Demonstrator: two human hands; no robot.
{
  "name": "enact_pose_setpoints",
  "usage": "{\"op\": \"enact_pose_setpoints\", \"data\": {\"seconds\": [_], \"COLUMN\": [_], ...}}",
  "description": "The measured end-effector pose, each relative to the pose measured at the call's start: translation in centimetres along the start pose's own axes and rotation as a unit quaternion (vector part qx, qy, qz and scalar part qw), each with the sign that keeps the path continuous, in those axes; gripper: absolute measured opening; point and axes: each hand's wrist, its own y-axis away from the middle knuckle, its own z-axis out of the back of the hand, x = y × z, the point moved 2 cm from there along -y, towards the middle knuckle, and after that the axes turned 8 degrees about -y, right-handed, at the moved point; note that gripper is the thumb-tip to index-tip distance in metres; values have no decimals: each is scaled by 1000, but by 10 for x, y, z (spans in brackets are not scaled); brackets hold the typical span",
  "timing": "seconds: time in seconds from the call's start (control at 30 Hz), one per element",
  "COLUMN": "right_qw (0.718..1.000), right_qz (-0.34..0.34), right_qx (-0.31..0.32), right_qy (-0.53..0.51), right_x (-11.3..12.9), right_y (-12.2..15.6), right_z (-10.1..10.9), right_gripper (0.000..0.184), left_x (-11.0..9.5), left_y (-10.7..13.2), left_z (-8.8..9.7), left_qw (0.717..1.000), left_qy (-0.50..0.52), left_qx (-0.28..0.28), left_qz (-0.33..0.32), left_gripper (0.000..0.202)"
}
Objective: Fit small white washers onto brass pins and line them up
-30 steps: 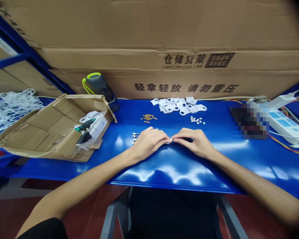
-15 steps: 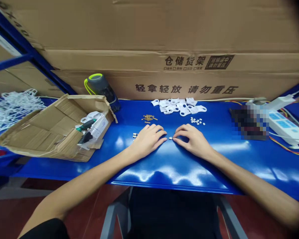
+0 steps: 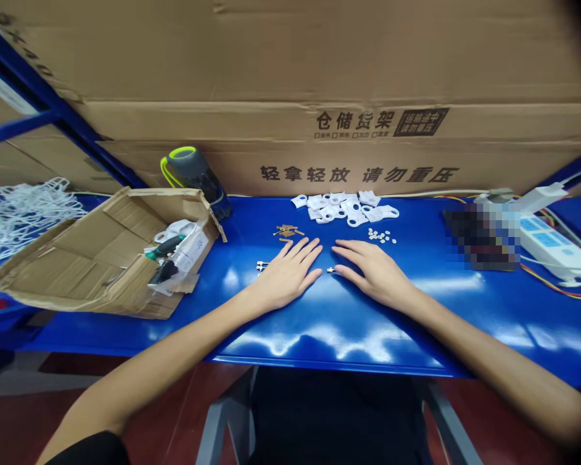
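My left hand [image 3: 286, 276] lies flat on the blue table [image 3: 319, 316], fingers stretched out and holding nothing. My right hand [image 3: 372, 271] rests flat beside it, fingers spread and empty. Between the two thumbs a tiny metal part [image 3: 329, 269] lies on the table, touched by neither hand. A few small metal screws [image 3: 262, 265] sit just left of my left hand. Beyond my fingertips lie small brass pins [image 3: 286, 230], a cluster of little white pieces [image 3: 381, 236] and a pile of white plastic brackets [image 3: 345, 206].
A torn cardboard box [image 3: 101, 255] with a green-handled tool and white parts stands at the left. A dark bottle with a green rim [image 3: 196, 173] leans behind it. White power strips [image 3: 552, 242] with cables lie at the right. Large cardboard cartons [image 3: 319, 97] wall off the back.
Both hands were pinched together on the tiny metal part. They let it go, drew slightly apart and flattened on the table; the part now lies between them.
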Motion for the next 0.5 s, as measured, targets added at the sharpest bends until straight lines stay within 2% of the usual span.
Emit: {"op": "enact_pose_setpoints", "data": {"seconds": [0.1, 0.17, 0.5], "right_qw": [998, 997, 996], "right_qz": [10, 14, 3], "right_qx": [45, 66, 74], "right_qy": [33, 45, 45], "right_x": [-1, 0, -1], "right_y": [4, 6, 7], "right_z": [-7, -10, -12], "right_gripper": [80, 88, 88], "left_x": [1, 1, 2], "left_y": [0, 0, 0], "left_z": [-2, -2, -1], "left_qw": [1000, 1000, 1000], "left_qy": [6, 6, 16], "left_qx": [15, 25, 22], "left_qz": [3, 4, 7], "left_gripper": [65, 70, 70]}}
